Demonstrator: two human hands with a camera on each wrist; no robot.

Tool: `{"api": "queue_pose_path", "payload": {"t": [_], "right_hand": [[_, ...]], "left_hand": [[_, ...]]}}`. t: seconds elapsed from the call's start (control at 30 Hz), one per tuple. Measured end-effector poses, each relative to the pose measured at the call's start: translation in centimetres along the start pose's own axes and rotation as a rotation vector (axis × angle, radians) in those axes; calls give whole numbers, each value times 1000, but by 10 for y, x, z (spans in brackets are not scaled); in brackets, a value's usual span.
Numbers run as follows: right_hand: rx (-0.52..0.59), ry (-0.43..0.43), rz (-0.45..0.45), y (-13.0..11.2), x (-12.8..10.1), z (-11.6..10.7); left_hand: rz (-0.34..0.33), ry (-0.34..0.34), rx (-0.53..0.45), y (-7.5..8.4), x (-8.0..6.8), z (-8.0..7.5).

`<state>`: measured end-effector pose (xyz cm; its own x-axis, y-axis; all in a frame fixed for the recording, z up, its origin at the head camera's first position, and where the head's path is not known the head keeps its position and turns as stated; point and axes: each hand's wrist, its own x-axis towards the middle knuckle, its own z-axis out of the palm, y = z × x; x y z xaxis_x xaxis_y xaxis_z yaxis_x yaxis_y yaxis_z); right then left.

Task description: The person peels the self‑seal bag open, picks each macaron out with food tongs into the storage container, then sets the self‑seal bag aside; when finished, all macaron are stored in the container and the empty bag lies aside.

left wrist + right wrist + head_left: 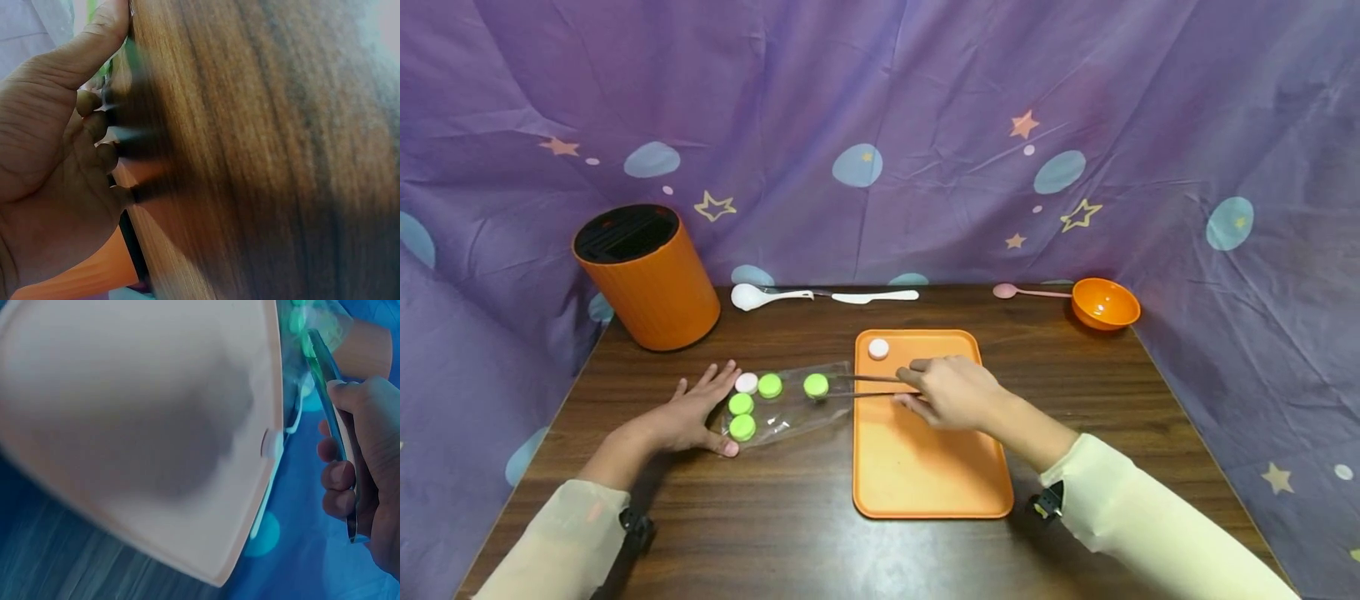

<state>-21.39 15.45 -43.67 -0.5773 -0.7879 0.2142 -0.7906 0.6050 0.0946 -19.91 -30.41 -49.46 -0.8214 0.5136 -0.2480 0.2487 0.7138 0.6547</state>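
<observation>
My right hand (pixel 958 392) grips a pair of metal tongs (pixel 340 434) above the orange tray (pixel 925 467). The tongs' two arms reach left past the tray's edge, their tips on either side of a green bottle cap (pixel 816 386). That cap is over a clear plastic bag (pixel 790 421). Several more caps lie toward the bag's left end: green ones (pixel 742 427) and a white cap (pixel 747 382). My left hand (pixel 688 417) rests at that end, fingers spread and thumb by the near corner. Another white cap (pixel 878 349) sits in the tray's far left corner.
An orange knife block (pixel 658 292) stands at the back left. Along the back lie a white ladle (pixel 750 297), a white knife (pixel 876 296) and a pink spoon (pixel 1006 291), with an orange bowl (pixel 1105 305) at right. Purple curtain (pixel 880 125) hangs behind the table.
</observation>
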Motion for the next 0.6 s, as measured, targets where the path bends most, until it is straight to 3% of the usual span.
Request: {"api": "queue_pose_path", "payload": {"t": [0.23,0.6], "right_hand": [[-14,30,16,13,-20,-4],[8,29,131,39,-49,-10]], "left_hand": [[-62,-4,43,-14,8,4],[-66,-11,56,-12,7,3]]}}
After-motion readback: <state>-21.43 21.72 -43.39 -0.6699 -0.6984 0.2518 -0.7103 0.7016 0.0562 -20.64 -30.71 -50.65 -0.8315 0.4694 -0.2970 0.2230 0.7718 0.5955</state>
